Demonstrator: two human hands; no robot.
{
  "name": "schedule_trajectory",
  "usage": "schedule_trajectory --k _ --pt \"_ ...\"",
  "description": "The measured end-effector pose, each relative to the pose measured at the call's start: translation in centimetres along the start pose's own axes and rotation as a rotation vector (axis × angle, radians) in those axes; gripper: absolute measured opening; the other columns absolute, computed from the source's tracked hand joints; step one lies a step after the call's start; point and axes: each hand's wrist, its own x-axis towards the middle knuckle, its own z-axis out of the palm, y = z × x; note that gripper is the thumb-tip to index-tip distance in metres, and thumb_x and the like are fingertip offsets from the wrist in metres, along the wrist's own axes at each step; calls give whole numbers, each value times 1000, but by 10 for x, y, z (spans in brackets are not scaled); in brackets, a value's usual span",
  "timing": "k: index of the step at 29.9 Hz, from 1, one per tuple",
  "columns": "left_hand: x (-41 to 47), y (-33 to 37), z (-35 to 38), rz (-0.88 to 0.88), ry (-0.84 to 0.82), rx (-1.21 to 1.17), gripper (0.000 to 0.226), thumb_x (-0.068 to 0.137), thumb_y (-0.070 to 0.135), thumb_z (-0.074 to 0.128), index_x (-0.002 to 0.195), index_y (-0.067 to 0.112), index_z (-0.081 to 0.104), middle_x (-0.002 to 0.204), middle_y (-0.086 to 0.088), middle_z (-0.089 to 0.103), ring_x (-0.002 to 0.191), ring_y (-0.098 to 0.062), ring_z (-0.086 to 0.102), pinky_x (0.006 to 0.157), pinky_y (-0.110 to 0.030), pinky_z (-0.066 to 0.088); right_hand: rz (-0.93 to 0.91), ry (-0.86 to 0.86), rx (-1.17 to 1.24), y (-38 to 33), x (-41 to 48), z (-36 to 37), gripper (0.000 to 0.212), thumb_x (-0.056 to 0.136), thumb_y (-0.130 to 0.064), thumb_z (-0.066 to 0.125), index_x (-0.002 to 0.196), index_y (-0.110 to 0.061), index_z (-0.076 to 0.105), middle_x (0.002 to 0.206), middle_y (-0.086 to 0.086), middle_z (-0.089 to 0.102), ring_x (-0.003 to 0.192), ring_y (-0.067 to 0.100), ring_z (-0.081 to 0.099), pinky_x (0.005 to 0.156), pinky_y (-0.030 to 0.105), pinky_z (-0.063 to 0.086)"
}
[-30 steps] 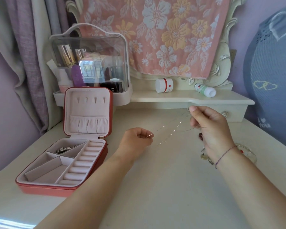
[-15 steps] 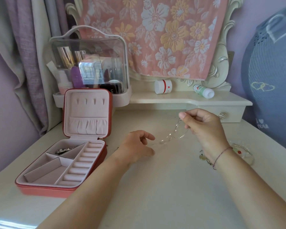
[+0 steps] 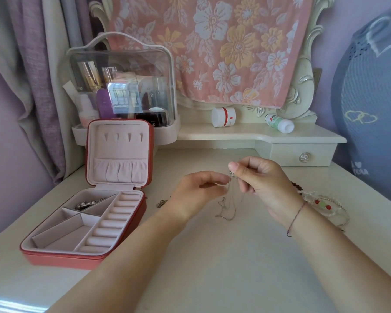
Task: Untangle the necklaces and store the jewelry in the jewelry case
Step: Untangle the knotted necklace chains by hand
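Necklace [image 3: 229,205] now dangles from right hand [image 3: 264,181]; left hand [image 3: 199,193] moved closer.

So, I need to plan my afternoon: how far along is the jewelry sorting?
Early on. Done: one silvery piece lies in the open jewelry case. In hand: the right hand pinches a silver necklace hanging onto the table, left hand beside it. Left: another chain and beaded bracelets lie out.

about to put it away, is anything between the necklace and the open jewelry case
Only the left hand is between the necklace, pinched by the right hand, and the jewelry case. Its lid is up; nothing else visibly blocks.
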Motion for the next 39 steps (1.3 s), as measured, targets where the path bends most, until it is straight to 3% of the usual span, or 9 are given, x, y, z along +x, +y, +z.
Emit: schedule_trajectory --k 5,8,12,16,18,20,23,32,39 --pt "-1 1 0 32 -202 -243 31 76 16 70 106 13 66 87 -4 73 89 -16 68 90 -29 49 1 -7 -7 3 1 0 18 84 -23 67 71 -11 61 43 0 44 42 8 39 46 13 35" --pt "-3 3 1 6 -239 -302 19 81 11 71 99 12 67 70 -5 67 72 -16 65 78 -24 52 -5 29 -29 4 2 -2 18 81 -27 68 73 -13 63 43 -3 43 43 9 37 48 14 34" --pt "-2 6 -4 -54 -124 -375 8 77 22 70 81 15 70 55 -1 53 58 -15 54 70 -24 48 17 121 11 4 5 -9 25 81 -31 68 59 -22 62 43 -4 35 49 13 34 63 22 33" --pt "2 5 -8 -83 15 -449 15 91 19 59 79 13 65 55 0 51 56 -14 50 70 -27 45 114 163 228 3 8 -16 28 75 -31 69 51 -21 59 40 -5 28 45 13 33 75 34 49" --pt "3 4 -9 -91 39 -450 16 92 21 59 79 13 64 55 0 52 55 -13 51 70 -27 45 175 146 297 1 8 -16 23 73 -31 68 60 -18 55 39 -4 26 45 13 31 59 29 50" --pt "4 3 -9 -99 48 -446 16 91 23 61 79 13 64 56 1 53 55 -13 52 69 -26 46 214 125 303 0 7 -15 22 73 -31 68 67 -17 52 39 -5 25 45 12 27 44 21 38" --pt "5 1 -9 -93 43 -446 16 89 27 62 78 15 63 61 3 58 56 -11 51 69 -25 45 241 107 309 1 7 -16 21 75 -29 68 70 -16 51 39 -6 26 40 10 23 35 18 24" --pt "4 2 -7 -44 171 -353 17 91 30 62 80 17 65 79 3 72 41 -8 29 60 -21 39 282 69 146 6 7 -17 25 83 -27 68 67 -16 52 42 -4 25 38 9 17 36 18 15" --pt "5 -2 -9 -66 328 -76 29 81 37 74 82 7 73 56 4 49 39 -4 33 54 -22 31 141 122 146 1 6 -14 26 88 -23 64 67 -12 52 40 -8 27 39 9 20 38 17 19"
